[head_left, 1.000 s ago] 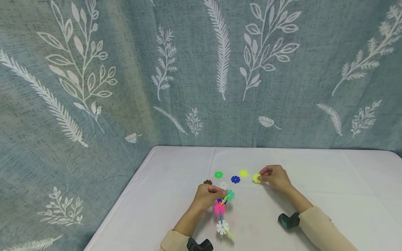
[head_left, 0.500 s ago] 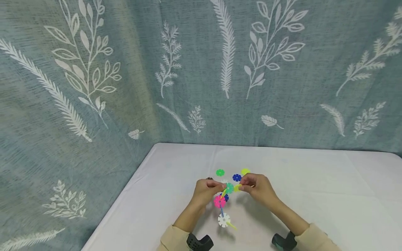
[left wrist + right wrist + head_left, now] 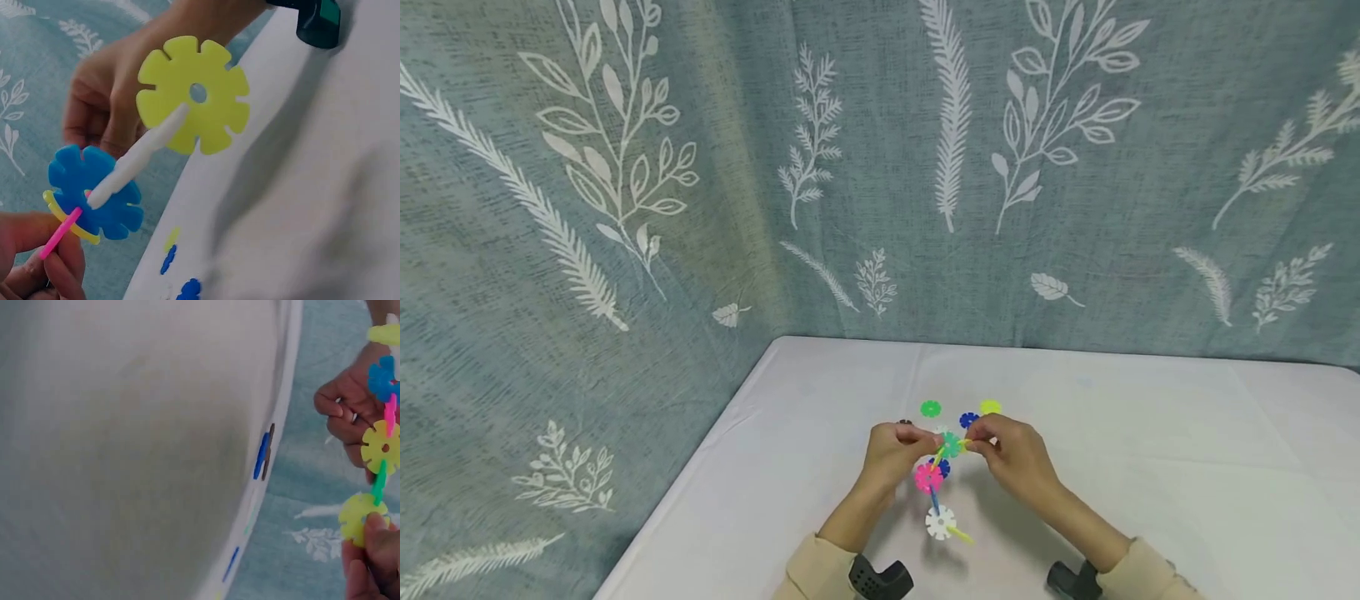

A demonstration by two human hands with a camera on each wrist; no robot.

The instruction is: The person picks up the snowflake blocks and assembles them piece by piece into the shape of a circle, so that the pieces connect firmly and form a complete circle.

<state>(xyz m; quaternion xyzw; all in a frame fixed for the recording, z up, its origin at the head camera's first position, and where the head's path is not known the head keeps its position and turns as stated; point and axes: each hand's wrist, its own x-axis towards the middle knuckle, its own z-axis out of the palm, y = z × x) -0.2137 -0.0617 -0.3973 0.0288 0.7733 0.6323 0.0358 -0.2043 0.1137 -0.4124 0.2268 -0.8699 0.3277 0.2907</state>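
Note:
My left hand (image 3: 891, 454) grips a chain of notched plastic discs above the table. In the head view the chain runs from a green disc (image 3: 951, 445) past a pink disc (image 3: 928, 477) to a white disc (image 3: 940, 522), with a yellow one at its lower end. My right hand (image 3: 1015, 450) pinches a yellow disc (image 3: 353, 515) between thumb and fingers. That disc's rim meets the edge of the green disc, seen edge-on in the right wrist view. A blue disc (image 3: 94, 175) and a large yellow disc (image 3: 219, 69) of the chain stand near the left wrist camera.
Loose discs lie behind the hands on the white table (image 3: 1150, 433): green (image 3: 931, 408), blue (image 3: 969, 420), yellow (image 3: 990, 407) and a mostly hidden brown one (image 3: 906, 422). A patterned curtain (image 3: 880, 167) hangs behind. Both wrists carry black devices.
My right hand has brought the yellow disc leftward from the table's right side to the green disc. My left hand keeps its grip on the chain. The head view has shifted slightly.

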